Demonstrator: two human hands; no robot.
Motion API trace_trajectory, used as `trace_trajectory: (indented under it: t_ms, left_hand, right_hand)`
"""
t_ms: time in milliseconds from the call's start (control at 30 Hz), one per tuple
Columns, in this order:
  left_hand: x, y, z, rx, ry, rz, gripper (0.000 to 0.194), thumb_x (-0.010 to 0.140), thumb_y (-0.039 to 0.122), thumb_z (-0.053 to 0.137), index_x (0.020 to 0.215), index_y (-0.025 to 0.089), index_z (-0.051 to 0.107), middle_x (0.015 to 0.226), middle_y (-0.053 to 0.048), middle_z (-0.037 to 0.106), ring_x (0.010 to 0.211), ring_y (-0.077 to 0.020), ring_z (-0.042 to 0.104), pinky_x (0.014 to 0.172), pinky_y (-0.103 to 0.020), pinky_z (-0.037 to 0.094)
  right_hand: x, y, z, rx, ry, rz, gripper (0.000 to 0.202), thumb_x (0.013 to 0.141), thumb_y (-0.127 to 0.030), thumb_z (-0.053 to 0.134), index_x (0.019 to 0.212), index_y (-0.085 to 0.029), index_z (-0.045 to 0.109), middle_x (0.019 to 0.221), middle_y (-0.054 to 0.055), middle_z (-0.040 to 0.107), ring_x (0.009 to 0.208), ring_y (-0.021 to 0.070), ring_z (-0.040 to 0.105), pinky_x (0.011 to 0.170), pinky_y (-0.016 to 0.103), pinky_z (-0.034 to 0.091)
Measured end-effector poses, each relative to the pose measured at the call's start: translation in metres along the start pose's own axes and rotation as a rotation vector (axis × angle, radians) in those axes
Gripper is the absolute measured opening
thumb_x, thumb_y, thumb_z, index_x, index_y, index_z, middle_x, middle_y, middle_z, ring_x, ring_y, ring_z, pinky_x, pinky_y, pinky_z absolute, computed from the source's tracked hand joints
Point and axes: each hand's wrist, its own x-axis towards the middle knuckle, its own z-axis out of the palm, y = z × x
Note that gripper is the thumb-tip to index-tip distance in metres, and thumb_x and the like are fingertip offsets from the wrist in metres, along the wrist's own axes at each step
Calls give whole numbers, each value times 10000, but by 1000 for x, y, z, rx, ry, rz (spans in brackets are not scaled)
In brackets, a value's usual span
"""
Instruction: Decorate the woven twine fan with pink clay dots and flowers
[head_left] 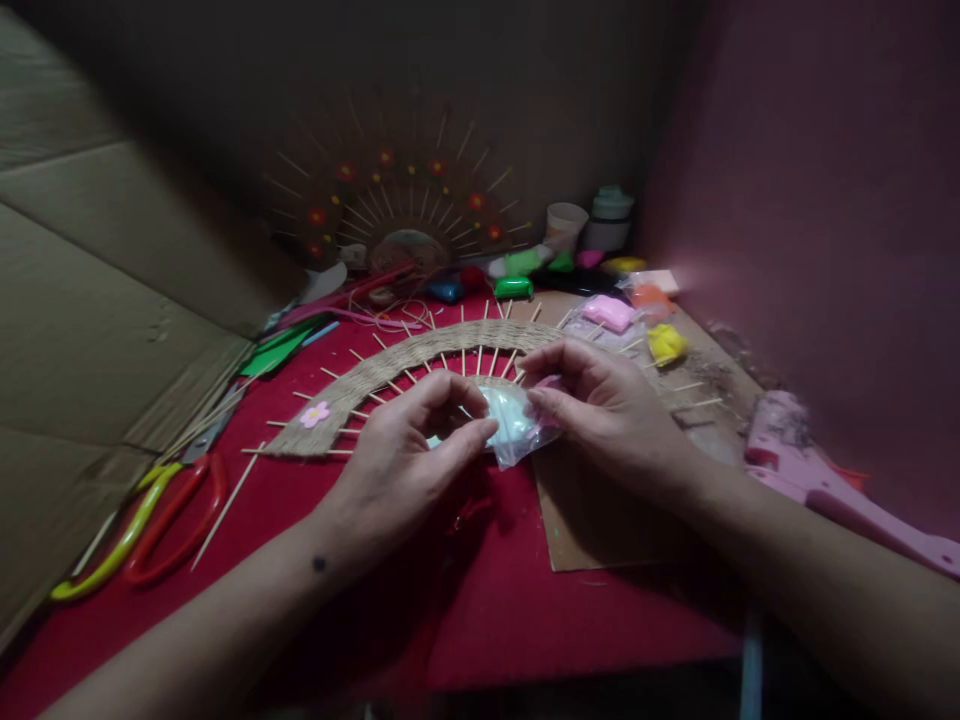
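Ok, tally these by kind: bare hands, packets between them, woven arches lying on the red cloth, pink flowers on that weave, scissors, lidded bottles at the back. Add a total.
Hands, left hand and right hand: 2
Clear packet: 1
Woven arch: 1
Pink flower: 1
Scissors: 1
Lidded bottle: 1
Total: 7

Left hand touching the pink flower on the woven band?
Apart. The head view shows part of the woven band and red cloth between the left hand and the pink flower.
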Motion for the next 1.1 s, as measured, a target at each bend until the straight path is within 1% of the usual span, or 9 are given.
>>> trace_trajectory:
  t_ms: [133,267,367,433,533,667,833,967,1100]
  left_hand:
    - [-3,-2,1,144,47,95,16,787,170,620,790,164,606,720,12,624,652,-116,577,602,-238,463]
    - [-5,-3,1,310,69,261,108,781,155,639,679,169,607,646,30,607,599,-95,556,584,-218,445]
    - [-6,-4,1,341,75,431,98,803,103,595,763,182,635,729,23,645,680,-98,600,655,-213,467]
    - [-6,-3,2,320,58,470,156,824,78,556,855,196,652,843,6,674,789,-108,627,720,-217,478]
    - [-5,-1,1,309,77,388,195,852,99,534,955,210,657,955,-16,680,885,-125,626,770,-238,483]
    - [-3,-1,-2,315,118,272,79,803,186,629,725,194,638,714,21,639,672,-114,588,638,-229,466]
    - [-1,-6,-5,442,147,295,229,813,272,601,603,181,599,559,31,557,533,-105,495,546,-232,406]
    - [-1,-5,-6,365,57,282,208,858,257,525,722,197,669,636,10,640,567,-119,557,548,-233,423]
    - [2,0,-8,221,-25,203,146,834,194,564,773,200,697,746,9,690,675,-126,621,613,-218,470]
  right_hand:
    - [0,1,0,38,9,-1,154,791,-130,569,943,-153,580,823,16,599,690,117,547,607,269,467]
    - [0,-3,2,83,-2,-12,132,785,-108,573,907,-157,582,812,5,591,678,102,549,596,248,469]
    - [0,-5,3,153,-38,32,130,791,-106,582,909,-160,584,791,-11,588,648,84,554,582,224,472]
    - [0,-6,2,218,-62,89,128,800,-128,595,921,-165,580,774,-17,589,636,77,561,573,208,477]
    - [-1,-7,1,319,-134,226,95,827,-207,601,905,-178,557,771,-10,600,636,92,590,581,227,506]
    - [-3,-9,0,458,-244,382,140,797,-185,621,911,-195,541,761,-9,620,582,115,619,575,269,537]
    - [-3,-10,-1,550,-288,394,302,700,-66,654,974,-175,588,805,9,653,645,122,639,635,270,549]
    - [-2,-10,-3,553,-251,388,329,686,-33,642,984,-166,601,802,6,644,649,110,624,628,254,534]
    - [0,-10,-3,557,-191,374,299,681,-39,659,947,-165,606,760,-17,621,617,93,602,604,232,522]
